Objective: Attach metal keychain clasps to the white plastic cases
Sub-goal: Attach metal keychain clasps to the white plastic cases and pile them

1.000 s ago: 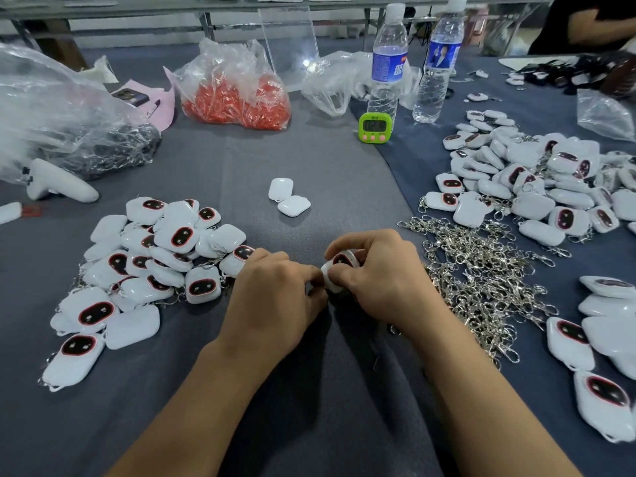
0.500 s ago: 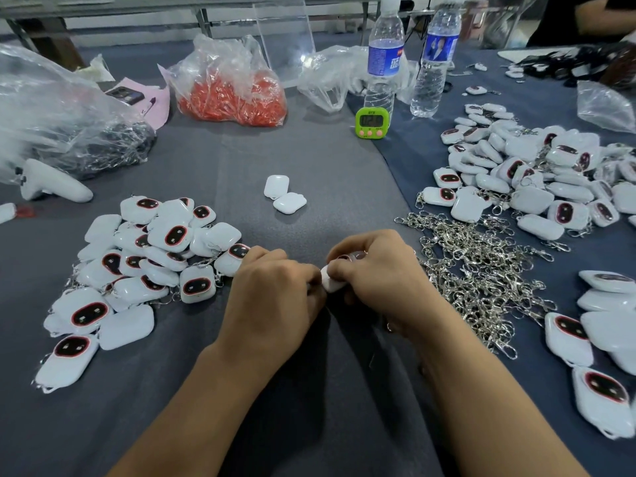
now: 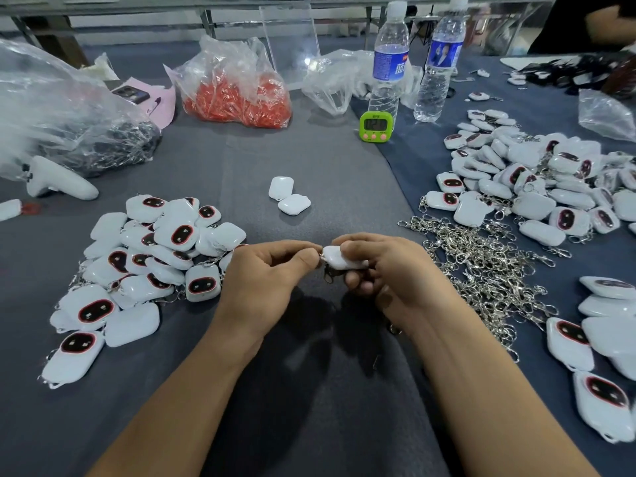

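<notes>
My right hand grips a white plastic case just above the grey cloth. A metal clasp hangs from the case's left end. My left hand pinches that same end with thumb and forefinger, right where the clasp's ring sits. A heap of loose metal clasps lies to the right of my hands. White cases with clasps on them are piled at the left, and more white cases are heaped at the right.
Two plain white cases lie beyond my hands. Farther back stand a green timer, two water bottles, a bag of red parts and a large clear bag. Another person's arm shows at the top right.
My hands have drawn slightly apart. The case in my right hand has turned, so its plain white side faces up, and the clasp now dangles below it.
</notes>
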The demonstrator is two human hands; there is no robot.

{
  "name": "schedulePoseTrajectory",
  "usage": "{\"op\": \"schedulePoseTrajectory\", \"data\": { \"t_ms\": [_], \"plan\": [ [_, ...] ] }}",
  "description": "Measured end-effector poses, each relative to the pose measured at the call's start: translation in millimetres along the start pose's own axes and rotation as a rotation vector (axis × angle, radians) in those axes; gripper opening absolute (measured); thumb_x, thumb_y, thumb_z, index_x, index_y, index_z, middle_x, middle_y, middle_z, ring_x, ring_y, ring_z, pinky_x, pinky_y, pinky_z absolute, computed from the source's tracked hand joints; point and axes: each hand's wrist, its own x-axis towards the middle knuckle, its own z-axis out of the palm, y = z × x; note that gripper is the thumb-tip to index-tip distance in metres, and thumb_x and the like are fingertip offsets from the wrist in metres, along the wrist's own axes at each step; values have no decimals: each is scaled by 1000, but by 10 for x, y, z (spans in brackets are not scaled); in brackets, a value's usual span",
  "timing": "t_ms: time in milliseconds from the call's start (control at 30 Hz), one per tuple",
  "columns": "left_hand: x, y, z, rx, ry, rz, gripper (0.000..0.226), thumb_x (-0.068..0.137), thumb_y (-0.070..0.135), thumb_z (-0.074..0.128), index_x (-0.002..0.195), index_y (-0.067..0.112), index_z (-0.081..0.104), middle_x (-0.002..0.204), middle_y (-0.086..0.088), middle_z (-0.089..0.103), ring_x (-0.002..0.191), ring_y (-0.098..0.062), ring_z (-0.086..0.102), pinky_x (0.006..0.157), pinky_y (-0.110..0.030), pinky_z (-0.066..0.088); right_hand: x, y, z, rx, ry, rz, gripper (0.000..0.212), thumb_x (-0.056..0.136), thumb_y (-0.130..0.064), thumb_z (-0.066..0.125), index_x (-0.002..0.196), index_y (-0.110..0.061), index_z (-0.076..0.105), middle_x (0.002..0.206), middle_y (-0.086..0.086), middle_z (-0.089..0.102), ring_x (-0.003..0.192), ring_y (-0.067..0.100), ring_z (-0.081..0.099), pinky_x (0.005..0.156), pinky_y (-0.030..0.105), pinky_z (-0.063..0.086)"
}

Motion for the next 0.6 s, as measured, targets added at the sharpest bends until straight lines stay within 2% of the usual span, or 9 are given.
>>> {"op": "schedulePoseTrajectory", "data": {
  "t_ms": [100,233,400,500,600],
  "plan": [
    [11,-8,-11,-107,-73,-18,22,86,12,76,83,33,82,87,7,79,84,-4,73,78,-17,53,-7,-6,-6,74,-38,9,17,94,3,54,88,-4,68,60,9,66,38,9,49,33,15,30],
    [5,-24,-10,-123,-115,-21,22,84,10,79,86,31,81,89,6,79,89,-9,75,79,-17,55,3,-4,-9,81,-48,-9,17,94,4,53,89,-3,68,61,9,66,39,10,49,34,15,31],
    [3,-3,20,-193,-107,-21,9,79,22,80,89,22,80,81,3,78,76,-4,72,69,-11,50,-12,-4,-4,93,-87,-15,16,96,2,53,92,-2,68,60,8,66,39,9,48,35,15,32],
    [6,-1,21,-264,-128,-17,18,67,35,80,81,23,81,77,3,76,73,-3,68,71,-14,51,-30,-13,-15,96,-115,-47,16,95,2,54,92,-2,69,63,9,67,40,10,48,36,16,34],
    [18,8,-22,-213,-184,34,5,74,26,82,79,28,82,78,3,76,76,-7,68,76,-22,54,-42,-13,-45,48,-106,-103,15,94,1,57,92,-4,71,68,10,69,42,12,50,41,19,39]
  ]
}}
